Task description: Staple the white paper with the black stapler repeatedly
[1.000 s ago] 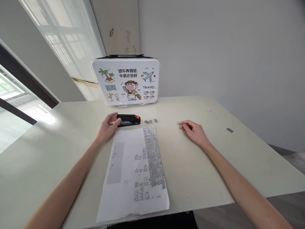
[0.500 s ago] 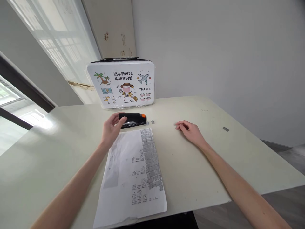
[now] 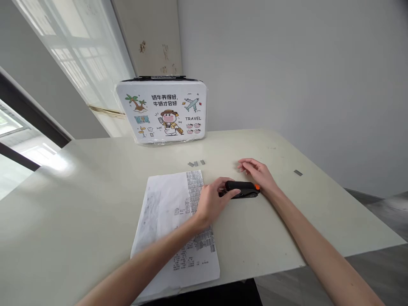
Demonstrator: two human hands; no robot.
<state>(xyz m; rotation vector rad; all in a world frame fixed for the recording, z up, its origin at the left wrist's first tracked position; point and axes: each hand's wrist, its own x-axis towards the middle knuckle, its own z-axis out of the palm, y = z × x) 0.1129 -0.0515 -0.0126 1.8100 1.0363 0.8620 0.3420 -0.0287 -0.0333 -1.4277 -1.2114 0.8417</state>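
My left hand (image 3: 213,199) grips a black stapler (image 3: 245,190) with an orange tip, thumb on the near side and fingers behind. The stapler is over the table to the right of the paper, its orange end close to my right wrist. My right hand (image 3: 257,172) rests just beyond it, fingers loosely bent and apart, with nothing in them. Beneath my left forearm lies a printed sheet of paper (image 3: 165,191). Rows of grey staples (image 3: 195,187) cover its right edge; my left hand and arm hide part of them.
Three short staple strips (image 3: 196,163) lie beyond the paper. Another strip (image 3: 298,172) is near the right edge of the pale table (image 3: 270,238). At the back stands a white case (image 3: 165,112) with cartoon prints, partly wrapped in clear plastic. Behind is a grey wall (image 3: 287,68).
My left hand has carried the stapler right and nearer, from behind the paper to beside my right hand. A third staple strip now shows where the stapler was. My right hand has barely moved.
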